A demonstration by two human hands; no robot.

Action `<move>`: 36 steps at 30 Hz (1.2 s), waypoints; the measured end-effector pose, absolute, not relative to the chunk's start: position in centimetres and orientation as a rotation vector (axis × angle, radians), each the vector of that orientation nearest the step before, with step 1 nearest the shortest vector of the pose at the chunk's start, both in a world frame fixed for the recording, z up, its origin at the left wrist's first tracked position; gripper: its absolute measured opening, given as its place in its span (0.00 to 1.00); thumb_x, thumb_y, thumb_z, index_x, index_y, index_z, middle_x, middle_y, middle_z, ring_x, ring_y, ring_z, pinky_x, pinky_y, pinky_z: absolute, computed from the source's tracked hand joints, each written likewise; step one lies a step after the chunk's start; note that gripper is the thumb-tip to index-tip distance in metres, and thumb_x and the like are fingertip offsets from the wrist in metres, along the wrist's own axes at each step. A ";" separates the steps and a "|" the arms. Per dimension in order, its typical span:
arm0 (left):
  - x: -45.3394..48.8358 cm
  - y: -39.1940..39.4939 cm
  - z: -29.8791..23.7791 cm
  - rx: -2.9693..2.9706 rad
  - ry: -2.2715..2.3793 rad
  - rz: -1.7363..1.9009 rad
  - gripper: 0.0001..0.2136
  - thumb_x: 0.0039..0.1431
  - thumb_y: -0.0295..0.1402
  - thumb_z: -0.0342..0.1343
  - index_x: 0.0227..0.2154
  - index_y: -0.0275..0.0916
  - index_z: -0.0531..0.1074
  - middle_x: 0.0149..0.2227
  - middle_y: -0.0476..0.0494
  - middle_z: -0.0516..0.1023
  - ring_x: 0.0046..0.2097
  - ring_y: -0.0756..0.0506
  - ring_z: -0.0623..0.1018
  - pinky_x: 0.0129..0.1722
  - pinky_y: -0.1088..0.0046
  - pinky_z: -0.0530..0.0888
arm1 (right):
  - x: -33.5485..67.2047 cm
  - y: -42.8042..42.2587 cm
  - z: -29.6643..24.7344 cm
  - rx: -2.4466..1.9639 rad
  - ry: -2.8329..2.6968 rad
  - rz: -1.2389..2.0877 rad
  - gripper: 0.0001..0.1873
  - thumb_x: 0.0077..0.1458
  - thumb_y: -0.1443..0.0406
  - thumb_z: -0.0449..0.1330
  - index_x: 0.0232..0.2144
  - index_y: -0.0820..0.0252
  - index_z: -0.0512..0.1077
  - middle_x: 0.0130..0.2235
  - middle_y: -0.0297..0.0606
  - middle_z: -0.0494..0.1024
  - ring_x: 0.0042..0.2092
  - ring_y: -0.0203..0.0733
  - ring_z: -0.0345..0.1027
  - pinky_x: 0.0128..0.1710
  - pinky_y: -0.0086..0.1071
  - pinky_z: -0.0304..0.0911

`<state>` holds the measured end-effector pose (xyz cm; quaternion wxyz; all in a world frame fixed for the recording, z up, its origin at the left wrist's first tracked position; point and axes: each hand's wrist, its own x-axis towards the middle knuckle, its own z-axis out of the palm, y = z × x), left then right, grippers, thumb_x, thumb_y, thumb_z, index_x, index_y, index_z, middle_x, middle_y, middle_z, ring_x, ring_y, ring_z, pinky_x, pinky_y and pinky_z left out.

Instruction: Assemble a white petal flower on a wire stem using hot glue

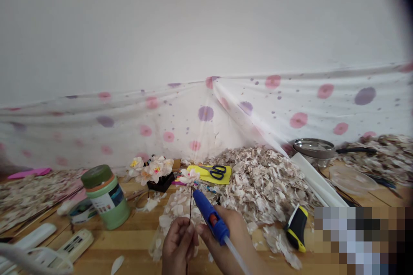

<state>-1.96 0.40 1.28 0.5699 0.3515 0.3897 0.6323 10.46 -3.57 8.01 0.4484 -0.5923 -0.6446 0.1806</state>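
My left hand [178, 245] pinches a thin dark wire stem [190, 206] that rises to a small pale paper flower [189, 176]. My right hand [230, 236] grips a blue glue gun [210, 215] with a clear glue stick sticking out of its back, its nozzle pointing up toward the stem just below the flower. Both hands are closed and nearly touch at the bottom middle of the view, over a wooden table [135, 232].
A big heap of pale petal flakes [264, 184] lies right of the hands. Scissors [216, 172] rest on a yellow sheet. A bunch of finished flowers [151, 169], a green jar [106, 197], a yellow-black tool [297, 227], a metal bowl [314, 148] and white remote-like items [74, 245] surround them.
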 end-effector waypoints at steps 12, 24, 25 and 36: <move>-2.2 0.3 1.4 0.886 0.892 1.420 0.16 0.38 0.43 0.68 0.26 0.39 0.71 0.19 0.55 0.73 0.15 0.59 0.59 0.15 0.85 0.56 | 10.5 -3.6 8.2 -1.550 -1.598 0.438 0.17 0.51 0.53 0.57 0.20 0.57 0.63 0.20 0.31 0.66 0.22 0.34 0.58 0.22 0.26 0.44; -2.5 0.5 1.9 0.716 0.867 1.608 0.19 0.32 0.39 0.72 0.27 0.39 0.71 0.20 0.54 0.72 0.20 0.56 0.69 0.15 0.88 0.58 | 10.7 -2.0 6.7 -1.232 -1.341 0.709 0.16 0.48 0.53 0.60 0.31 0.58 0.64 0.28 0.34 0.70 0.28 0.38 0.63 0.29 0.29 0.57; -2.5 0.4 1.9 0.737 0.864 1.597 0.18 0.33 0.40 0.71 0.27 0.39 0.71 0.19 0.55 0.72 0.19 0.56 0.68 0.15 0.88 0.57 | 10.6 -1.7 6.3 -1.120 -1.275 0.841 0.18 0.49 0.52 0.60 0.31 0.59 0.65 0.28 0.34 0.70 0.29 0.38 0.63 0.29 0.29 0.58; -2.8 0.2 2.1 0.867 0.816 1.540 0.13 0.43 0.40 0.67 0.27 0.39 0.70 0.16 0.55 0.68 0.16 0.57 0.59 0.15 0.86 0.54 | 10.0 -0.2 4.8 -0.619 -0.783 1.536 0.27 0.50 0.41 0.54 0.30 0.60 0.67 0.29 0.35 0.72 0.27 0.34 0.65 0.30 0.28 0.60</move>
